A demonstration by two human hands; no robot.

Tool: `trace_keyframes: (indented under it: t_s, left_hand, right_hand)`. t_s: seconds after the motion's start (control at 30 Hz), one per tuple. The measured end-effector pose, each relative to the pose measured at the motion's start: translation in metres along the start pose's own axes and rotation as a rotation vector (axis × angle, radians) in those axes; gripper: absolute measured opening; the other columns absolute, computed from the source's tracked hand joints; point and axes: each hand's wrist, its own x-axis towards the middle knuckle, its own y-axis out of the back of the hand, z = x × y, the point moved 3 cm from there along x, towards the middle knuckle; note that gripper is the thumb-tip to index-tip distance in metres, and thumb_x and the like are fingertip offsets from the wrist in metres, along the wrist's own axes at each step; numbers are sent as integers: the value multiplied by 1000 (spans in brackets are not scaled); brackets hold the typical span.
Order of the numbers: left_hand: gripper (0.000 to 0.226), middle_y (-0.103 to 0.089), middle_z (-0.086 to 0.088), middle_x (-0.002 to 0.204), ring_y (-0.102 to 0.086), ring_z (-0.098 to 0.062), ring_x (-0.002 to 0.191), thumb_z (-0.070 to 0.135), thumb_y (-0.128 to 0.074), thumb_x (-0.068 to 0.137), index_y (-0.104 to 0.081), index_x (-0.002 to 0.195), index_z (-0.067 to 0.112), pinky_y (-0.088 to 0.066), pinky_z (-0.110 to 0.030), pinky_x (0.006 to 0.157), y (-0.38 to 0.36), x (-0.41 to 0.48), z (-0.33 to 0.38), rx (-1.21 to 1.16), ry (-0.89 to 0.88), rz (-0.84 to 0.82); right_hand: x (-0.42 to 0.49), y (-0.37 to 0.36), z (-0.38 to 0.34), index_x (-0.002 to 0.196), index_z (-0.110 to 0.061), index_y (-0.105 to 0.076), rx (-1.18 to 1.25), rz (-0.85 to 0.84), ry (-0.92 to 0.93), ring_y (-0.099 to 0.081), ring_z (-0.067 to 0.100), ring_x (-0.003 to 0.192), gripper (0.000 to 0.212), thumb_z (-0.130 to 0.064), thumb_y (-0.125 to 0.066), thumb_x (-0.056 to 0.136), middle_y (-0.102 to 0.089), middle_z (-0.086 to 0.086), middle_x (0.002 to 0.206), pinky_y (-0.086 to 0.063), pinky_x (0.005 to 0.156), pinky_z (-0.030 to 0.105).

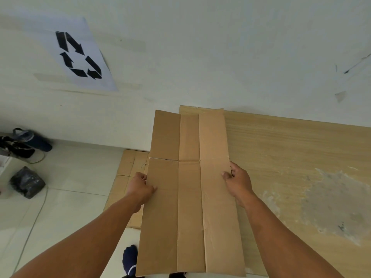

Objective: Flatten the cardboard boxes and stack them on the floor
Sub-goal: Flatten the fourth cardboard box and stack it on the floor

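Note:
A flattened brown cardboard box (188, 197) is held in front of me, partly over the wooden table and partly over the floor. My left hand (140, 187) grips its left edge and my right hand (239, 181) grips its right edge, thumbs on top. Its far flaps reach toward the wall. Below and to the left, flattened cardboard (126, 169) lies on the tiled floor beside the table, mostly hidden by the held box and my left arm.
A light wooden table (291, 157) with a worn grey patch stands against the wall on the right. A recycling-symbol sheet (80, 55) hangs on the wall. A black bag (27, 182), a dark bottle (32, 139) and a cable lie at the left. My foot (129, 259) is below.

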Motion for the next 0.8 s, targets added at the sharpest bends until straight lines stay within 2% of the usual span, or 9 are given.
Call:
trace_keyframes:
  t_s: [0.17, 0.23, 0.27, 0.33, 0.4, 0.47, 0.63, 0.8]
  left_hand:
    - [37, -64, -5, 102, -63, -23, 90, 12, -74, 87, -49, 114, 15, -54, -38, 76, 48, 0, -20, -24, -29, 55]
    - [37, -63, -3, 97, -63, -22, 87, 13, -75, 86, -49, 112, 17, -54, -38, 77, 71, 2, -30, -9, -41, 78]
    - [37, -64, -3, 98, -63, -23, 88, 14, -75, 85, -49, 111, 17, -54, -37, 76, 83, 3, -35, -3, -45, 89]
    - [37, -64, -5, 101, -63, -23, 88, 15, -76, 84, -50, 110, 17, -54, -36, 75, 110, 9, -48, -3, -56, 105]
    - [37, -64, -5, 101, -64, -24, 89, 15, -77, 84, -51, 110, 16, -55, -36, 75, 137, 16, -62, -7, -67, 113]
    - [37, -63, -4, 100, -63, -25, 91, 15, -76, 84, -50, 111, 16, -56, -39, 77, 164, 25, -79, -6, -76, 109]
    - [33, -62, -2, 98, -62, -23, 89, 16, -75, 85, -50, 107, 17, -56, -40, 78, 228, 58, -132, -7, -84, 84]
    - [26, -62, 1, 95, -63, -22, 87, 16, -70, 89, -49, 105, 19, -57, -41, 78, 274, 91, -183, 41, -68, 64]
  right_hand:
    - [-27, -41, -19, 149, -19, -43, 46, -4, 4, -48, 20, 134, 53, -18, -59, 98, -52, 8, 146, -40, 111, 36]
    - [-36, -62, -28, 147, -22, -46, 35, -17, 27, -53, 20, 129, 48, -17, -55, 99, -55, 5, 142, -44, 107, 35]
    - [-42, -73, -35, 143, -24, -50, 17, -35, 44, -58, 19, 122, 44, -15, -52, 99, -60, 3, 137, -48, 99, 32]
    - [-53, -98, -49, 125, -31, -62, -4, -84, 89, -66, 18, 92, 44, -5, -45, 94, -72, -2, 113, -50, 75, 26]
    - [-65, -125, -61, 106, -33, -67, -31, -105, 112, -64, 22, 75, 49, 1, -41, 83, -75, -4, 94, -45, 64, 28]
    - [-77, -156, -70, 104, -30, -66, -63, -107, 110, -68, 27, 80, 48, 0, -39, 78, -75, -4, 93, -47, 64, 29]
    - [-116, -246, -79, 100, -30, -63, -35, -62, 67, -70, 22, 91, 47, 5, -37, 83, -72, -7, 98, -52, 70, 28]
    - [-138, -328, -60, 105, -33, -65, 99, -15, -47, -69, 16, 81, 57, 10, -34, 83, -73, -7, 96, -52, 68, 29]
